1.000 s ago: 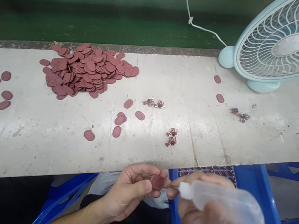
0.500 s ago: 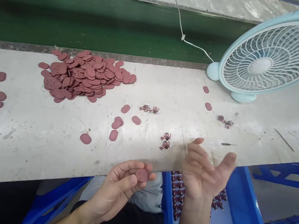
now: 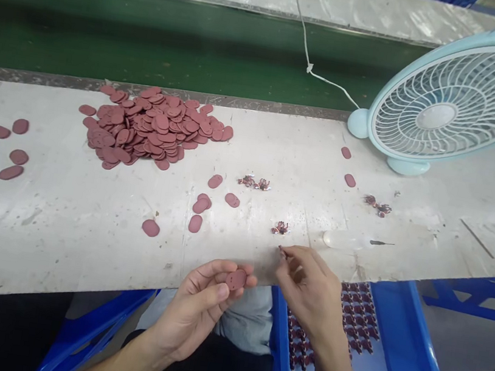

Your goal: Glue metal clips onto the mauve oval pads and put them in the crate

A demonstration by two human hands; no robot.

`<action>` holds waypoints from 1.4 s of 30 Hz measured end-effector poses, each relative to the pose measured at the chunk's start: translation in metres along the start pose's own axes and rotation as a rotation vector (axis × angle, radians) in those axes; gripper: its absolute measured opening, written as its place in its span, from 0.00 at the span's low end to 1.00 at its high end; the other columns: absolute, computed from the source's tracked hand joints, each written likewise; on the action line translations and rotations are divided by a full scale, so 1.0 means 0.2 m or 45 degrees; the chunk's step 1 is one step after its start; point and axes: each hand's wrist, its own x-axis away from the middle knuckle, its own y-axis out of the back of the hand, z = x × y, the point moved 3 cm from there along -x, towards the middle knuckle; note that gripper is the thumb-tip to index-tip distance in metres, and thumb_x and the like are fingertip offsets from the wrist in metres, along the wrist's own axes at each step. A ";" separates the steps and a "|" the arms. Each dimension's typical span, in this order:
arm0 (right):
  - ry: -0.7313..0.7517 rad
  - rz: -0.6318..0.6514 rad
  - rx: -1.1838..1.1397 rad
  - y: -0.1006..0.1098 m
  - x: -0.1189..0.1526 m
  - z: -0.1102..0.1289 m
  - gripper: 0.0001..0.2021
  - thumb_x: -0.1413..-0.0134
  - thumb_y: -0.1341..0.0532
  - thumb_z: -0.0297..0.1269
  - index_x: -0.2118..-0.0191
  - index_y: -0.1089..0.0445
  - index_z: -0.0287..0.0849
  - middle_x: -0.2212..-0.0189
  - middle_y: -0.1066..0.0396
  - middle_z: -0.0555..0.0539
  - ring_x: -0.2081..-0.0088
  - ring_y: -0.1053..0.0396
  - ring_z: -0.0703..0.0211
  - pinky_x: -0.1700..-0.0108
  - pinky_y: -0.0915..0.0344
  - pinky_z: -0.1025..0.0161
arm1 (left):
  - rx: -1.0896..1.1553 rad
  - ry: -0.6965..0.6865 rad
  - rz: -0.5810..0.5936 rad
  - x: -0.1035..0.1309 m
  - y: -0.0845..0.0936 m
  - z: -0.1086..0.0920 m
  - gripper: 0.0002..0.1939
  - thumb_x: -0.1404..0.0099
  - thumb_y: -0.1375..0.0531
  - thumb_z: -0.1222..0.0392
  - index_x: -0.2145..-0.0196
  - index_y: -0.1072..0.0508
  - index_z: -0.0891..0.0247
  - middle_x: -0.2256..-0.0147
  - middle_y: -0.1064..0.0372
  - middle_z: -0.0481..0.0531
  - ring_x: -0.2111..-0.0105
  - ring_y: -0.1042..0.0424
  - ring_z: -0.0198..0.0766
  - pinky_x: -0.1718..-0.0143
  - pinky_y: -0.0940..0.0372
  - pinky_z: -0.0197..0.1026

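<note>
My left hand [image 3: 201, 302] is closed on a reddish-brown oval disc [image 3: 236, 280] with small holes, held over the table's front edge between thumb and fingers. My right hand [image 3: 313, 287] pinches a small dark figurine [image 3: 283, 252], mostly hidden by the fingertips, just above the tabletop. Beyond it lies another small brown-and-white figurine [image 3: 281, 227]. A pair of similar figurines [image 3: 254, 182] sits farther back. Several loose discs [image 3: 195, 223] lie left of my right hand, and a big heap of discs [image 3: 154, 126] stands at the back left.
A light-blue fan [image 3: 437, 114] stands at the back right, its white cord [image 3: 331, 82] running rearward. A translucent bottle with a thin dark needle tip [image 3: 336, 239] lies on the table. Beneath the edge, a blue crate [image 3: 421, 345] holds rows of figurines [image 3: 358, 318]. A thin rod [image 3: 477, 238] lies right.
My right hand, open and raised before, has swung left and down and taken hold of one of the two nearest figurines. My left hand keeps its disc. The view has shifted slightly.
</note>
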 end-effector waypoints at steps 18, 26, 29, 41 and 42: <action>-0.264 0.195 -0.758 0.00 0.14 0.28 0.14 0.47 0.37 0.24 0.57 0.24 0.48 0.69 0.21 0.51 0.72 0.23 0.60 0.70 0.25 0.66 | -0.374 -0.139 0.018 0.01 -0.02 0.01 0.06 0.42 0.29 0.67 0.67 0.20 0.61 0.52 0.21 0.55 0.56 0.22 0.41 0.52 0.28 0.42; -0.386 0.323 -0.731 0.01 0.12 0.28 0.09 0.46 0.37 0.27 0.61 0.24 0.46 0.70 0.21 0.50 0.73 0.24 0.60 0.72 0.26 0.67 | -0.528 -0.221 -0.048 0.02 0.01 0.01 0.02 0.41 0.30 0.66 0.68 0.18 0.63 0.51 0.22 0.57 0.56 0.21 0.44 0.51 0.27 0.43; -0.387 0.280 -0.774 0.00 0.12 0.30 0.08 0.48 0.37 0.26 0.63 0.25 0.45 0.72 0.22 0.51 0.74 0.25 0.61 0.72 0.27 0.67 | -0.512 -0.246 -0.043 0.02 0.01 0.01 0.02 0.39 0.31 0.66 0.67 0.18 0.62 0.51 0.21 0.57 0.56 0.21 0.44 0.51 0.27 0.42; -0.477 0.252 -0.933 -0.05 0.12 0.32 0.08 0.50 0.38 0.24 0.67 0.29 0.45 0.74 0.25 0.53 0.75 0.27 0.64 0.72 0.29 0.70 | -0.437 -0.280 0.015 0.01 0.03 0.02 0.04 0.38 0.32 0.67 0.66 0.18 0.60 0.51 0.21 0.56 0.55 0.20 0.44 0.52 0.25 0.43; -0.478 0.252 -0.935 -0.05 0.12 0.32 0.08 0.50 0.37 0.24 0.67 0.29 0.45 0.74 0.25 0.53 0.75 0.27 0.64 0.72 0.29 0.70 | -0.436 -0.282 0.021 0.01 0.03 0.02 0.04 0.38 0.32 0.67 0.66 0.18 0.60 0.51 0.21 0.56 0.55 0.20 0.44 0.53 0.25 0.43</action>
